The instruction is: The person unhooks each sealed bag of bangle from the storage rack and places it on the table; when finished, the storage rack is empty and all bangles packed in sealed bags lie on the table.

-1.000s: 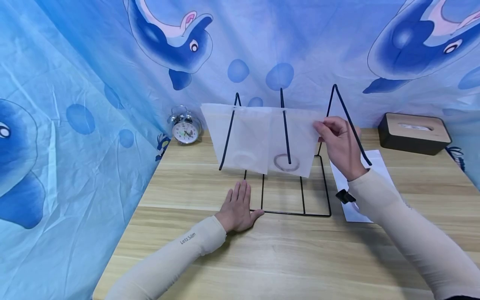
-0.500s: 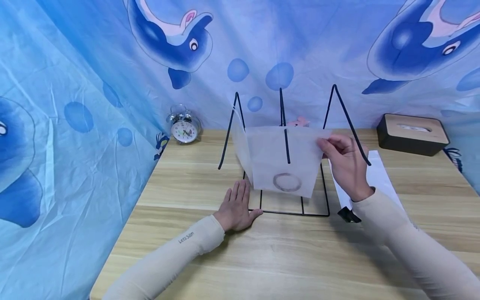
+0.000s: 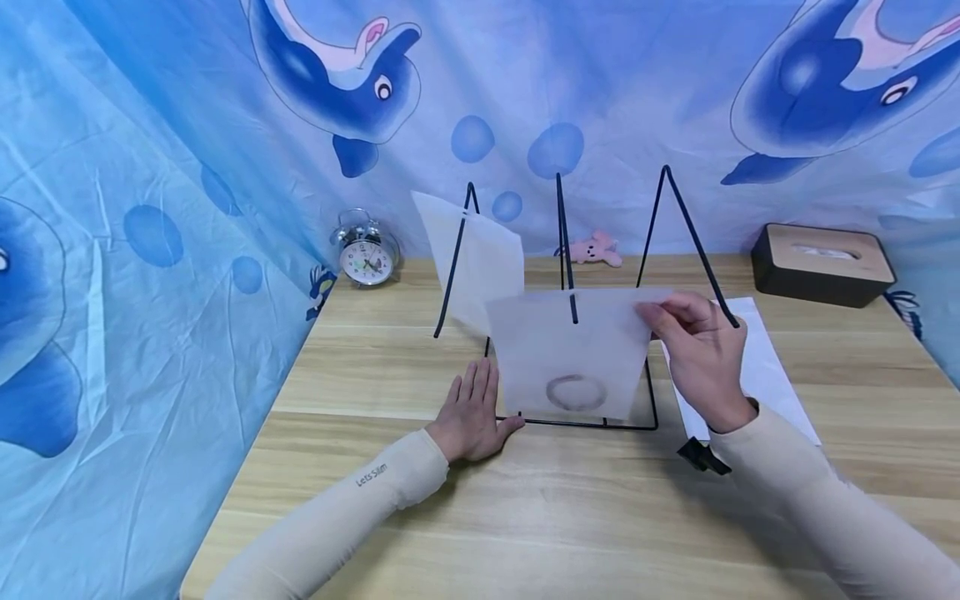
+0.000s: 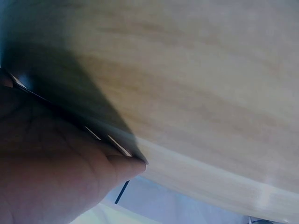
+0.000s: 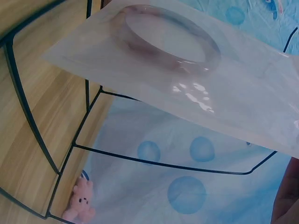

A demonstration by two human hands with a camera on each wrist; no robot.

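A black wire rack (image 3: 693, 237) with several upright prongs stands on the table. My right hand (image 3: 701, 354) pinches the upper right corner of a translucent bag (image 3: 570, 350) with a ring-shaped thing (image 3: 576, 392) inside; the middle prong's tip overlaps its top edge. In the right wrist view the bag (image 5: 252, 98) spreads above the rack's wires, with the ring (image 5: 163, 37) showing through. Another translucent bag (image 3: 480, 262) hangs tilted on the left prong. My left hand (image 3: 472, 414) lies flat with fingers straight at the rack's front left corner.
On the table (image 3: 540, 517), an alarm clock (image 3: 366, 262) stands at the back left and a tissue box (image 3: 823, 262) at the back right. A pink plush toy (image 3: 594, 250) lies behind the rack. White paper (image 3: 768, 375) and a small black object (image 3: 703, 457) are at the right.
My right hand has moved down and slightly right with the ring's bag, which has come apart from the left bag. The pink toy has come into view. My left hand has stayed put.
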